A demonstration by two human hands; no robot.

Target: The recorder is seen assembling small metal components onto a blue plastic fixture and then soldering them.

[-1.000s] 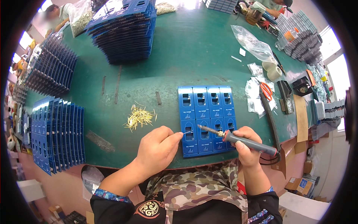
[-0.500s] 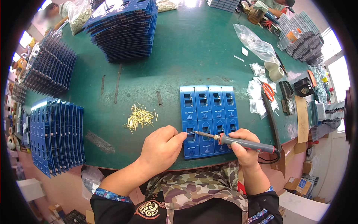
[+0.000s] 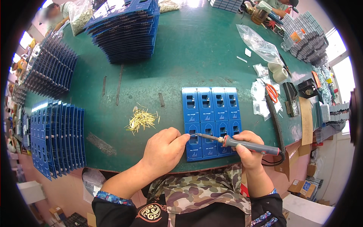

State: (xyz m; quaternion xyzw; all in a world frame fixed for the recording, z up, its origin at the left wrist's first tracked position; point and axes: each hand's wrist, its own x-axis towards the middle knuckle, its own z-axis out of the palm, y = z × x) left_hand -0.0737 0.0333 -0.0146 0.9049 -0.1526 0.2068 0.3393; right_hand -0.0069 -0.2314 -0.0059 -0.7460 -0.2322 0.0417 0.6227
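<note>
A blue circuit board panel (image 3: 192, 116) with two rows of rectangular cutouts lies flat near the table's front edge. My right hand (image 3: 249, 149) is closed round the grey handle of a soldering iron (image 3: 251, 145), its tip pointing left over a lower-left cutout. Beside that tip, the thumb and forefinger of my left hand (image 3: 164, 147) are pinched together. A short thin sliver shows at their ends, too small to name; whether it touches the tip I cannot tell. Left of the panel lies a loose pile of thin gold-coloured pins (image 3: 141, 120).
Stacks of blue panels stand at the left (image 3: 56, 138) and at the back (image 3: 124, 34). On the right are orange-handled scissors (image 3: 271, 93), white scraps, a plastic bag (image 3: 261, 43) and a dark strip (image 3: 276, 125) near the iron's cable. Other people sit at the far edge.
Both hands, the soldering iron and the panel stay almost exactly in place; only a very slight shift of the iron shows.
</note>
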